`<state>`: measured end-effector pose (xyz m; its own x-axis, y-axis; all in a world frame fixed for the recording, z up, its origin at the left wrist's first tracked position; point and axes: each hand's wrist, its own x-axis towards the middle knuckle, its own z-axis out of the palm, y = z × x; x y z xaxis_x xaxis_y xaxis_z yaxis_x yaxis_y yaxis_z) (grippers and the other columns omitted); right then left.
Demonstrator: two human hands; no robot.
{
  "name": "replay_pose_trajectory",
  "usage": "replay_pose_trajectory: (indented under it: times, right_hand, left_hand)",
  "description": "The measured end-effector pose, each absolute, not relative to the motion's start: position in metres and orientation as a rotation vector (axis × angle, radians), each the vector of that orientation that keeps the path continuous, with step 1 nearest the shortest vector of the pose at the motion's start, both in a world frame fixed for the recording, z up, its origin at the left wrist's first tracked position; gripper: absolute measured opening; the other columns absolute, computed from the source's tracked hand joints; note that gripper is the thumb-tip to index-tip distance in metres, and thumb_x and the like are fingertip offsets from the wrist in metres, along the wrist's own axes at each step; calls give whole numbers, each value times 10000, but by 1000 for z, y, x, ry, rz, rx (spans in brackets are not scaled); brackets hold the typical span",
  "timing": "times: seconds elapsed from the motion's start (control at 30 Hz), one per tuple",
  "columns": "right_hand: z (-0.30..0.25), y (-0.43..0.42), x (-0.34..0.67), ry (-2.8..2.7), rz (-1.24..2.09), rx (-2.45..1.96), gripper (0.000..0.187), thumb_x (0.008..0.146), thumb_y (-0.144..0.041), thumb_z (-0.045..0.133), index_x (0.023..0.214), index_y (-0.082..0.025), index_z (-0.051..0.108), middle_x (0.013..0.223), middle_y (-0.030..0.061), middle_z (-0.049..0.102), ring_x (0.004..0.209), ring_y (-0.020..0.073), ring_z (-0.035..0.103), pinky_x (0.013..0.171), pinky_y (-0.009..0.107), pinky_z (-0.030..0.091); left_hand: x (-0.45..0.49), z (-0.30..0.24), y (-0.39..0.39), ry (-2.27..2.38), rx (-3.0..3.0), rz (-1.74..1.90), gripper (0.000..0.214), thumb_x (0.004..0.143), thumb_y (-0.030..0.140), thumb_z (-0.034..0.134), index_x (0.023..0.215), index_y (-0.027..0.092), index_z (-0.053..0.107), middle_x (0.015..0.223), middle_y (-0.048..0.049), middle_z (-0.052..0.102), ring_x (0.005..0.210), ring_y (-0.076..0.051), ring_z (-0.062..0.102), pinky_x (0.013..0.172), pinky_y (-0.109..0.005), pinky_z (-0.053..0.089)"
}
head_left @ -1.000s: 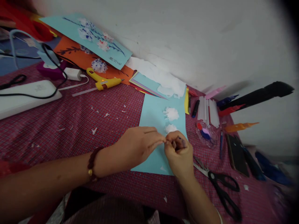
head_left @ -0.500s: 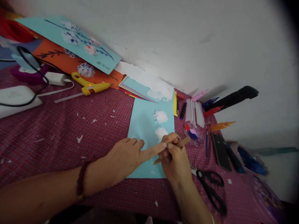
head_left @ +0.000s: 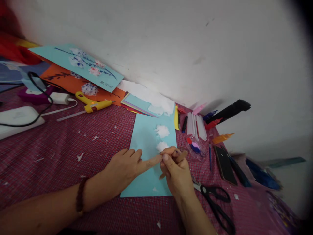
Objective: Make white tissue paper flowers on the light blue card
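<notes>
My right hand (head_left: 179, 174) is closed around a flat wooden craft stick (head_left: 182, 156), whose pointed end shows below the fingers. Its thumb and finger pinch the tip of my left index finger. My left hand (head_left: 124, 168) has that index finger stretched out and the other fingers loosely bent, with nothing held. Both hands are over a light blue sheet of paper (head_left: 140, 140). A ragged white paper blossom (head_left: 162, 131) lies on the sheet, and a second blossom (head_left: 161, 146) sits just beyond my right fingers, partly covered.
Black-handled scissors (head_left: 216, 199) lie right of my right wrist. A yellow glue gun (head_left: 94, 106) with its light on rests at left, near a white power strip (head_left: 21, 120). Finished blossom pictures (head_left: 102, 76) lean against the wall. Glue sticks (head_left: 197, 125) and a phone (head_left: 225, 164) lie right.
The camera view has shifted, so the table sits lower and further left. My right fingers still pinch my left index fingertip, and the craft stick stays in my right hand.
</notes>
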<state>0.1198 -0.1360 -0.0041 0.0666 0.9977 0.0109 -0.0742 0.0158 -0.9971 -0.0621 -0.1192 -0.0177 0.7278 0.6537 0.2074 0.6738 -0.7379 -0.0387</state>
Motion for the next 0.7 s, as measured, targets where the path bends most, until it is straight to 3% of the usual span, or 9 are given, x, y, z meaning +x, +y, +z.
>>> replay_pose_trajectory:
  times: [0.07,0.23,0.37,0.57,0.63,0.7]
  right_hand:
    - [-5,-134,124,-1201,1100,-1196,197,831,-359,627,739,-200,555,611,-43,489,495,82,392,413,196,270]
    - [-2,-130,127,-1429,949,-1327,185,865,-278,556,709,-199,495,583,-65,401,513,92,347,473,220,287]
    - [-6,-131,122,-1518,799,-1395,176,864,-232,522,700,-205,462,589,-67,391,528,96,365,493,222,298]
    - [-14,-129,121,-1425,695,-1389,181,886,-271,504,722,-205,465,583,-72,387,505,91,369,477,213,298]
    - [-12,-130,125,-1398,670,-1382,234,922,-308,454,711,-208,445,584,-70,367,502,93,347,474,218,284]
    - [-8,-130,133,-1374,627,-1398,314,950,-338,394,661,-216,395,571,-68,344,495,94,327,470,225,268]
  left_hand:
    - [-62,-17,-119,-1087,-2811,-248,657,894,105,460,1447,384,241,940,-35,620,742,-159,587,665,-279,467]
    - [-67,-18,-108,-1045,-2857,-200,705,886,93,457,1460,398,187,873,-26,621,726,-187,597,643,-300,463]
    - [-71,-21,-101,-962,-3161,-224,692,881,114,479,1466,347,192,885,-24,651,754,-190,616,669,-296,477]
    - [-65,-26,-118,-1252,-3623,-741,859,868,169,520,1486,279,-66,1072,-34,675,765,-135,635,696,-236,482]
    - [-65,-28,-118,-1309,-3585,-847,790,868,174,503,1493,271,30,1073,-41,674,765,-138,631,708,-249,479]
    - [-67,-28,-112,-1400,-3488,-909,622,871,188,480,1451,240,260,1025,-52,681,764,-145,626,721,-265,475]
